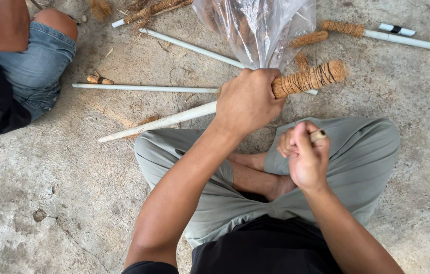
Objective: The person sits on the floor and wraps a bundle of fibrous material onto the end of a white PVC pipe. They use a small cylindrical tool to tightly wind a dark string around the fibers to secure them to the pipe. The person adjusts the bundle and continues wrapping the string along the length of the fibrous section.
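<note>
My left hand (249, 100) grips a white pipe (159, 123) where its end is wrapped in brown coir fibre (310, 78) bound with dark thread. The pipe lies across my crossed legs, its bare end pointing left over the concrete floor. My right hand (304, 153) is closed around a small tan spool or stick (319, 135) held above my right knee, a little below the wrapped end. A clear plastic bag (258, 28) with brown fibre inside stands just beyond my left hand.
Other white pipes lie on the floor: one thin pipe (144, 88) to the left, one slanted pipe (192, 47) toward the bag, and a fibre-wrapped pipe (408, 40) at the top right. Another person's knee in denim shorts (40, 61) sits at the upper left.
</note>
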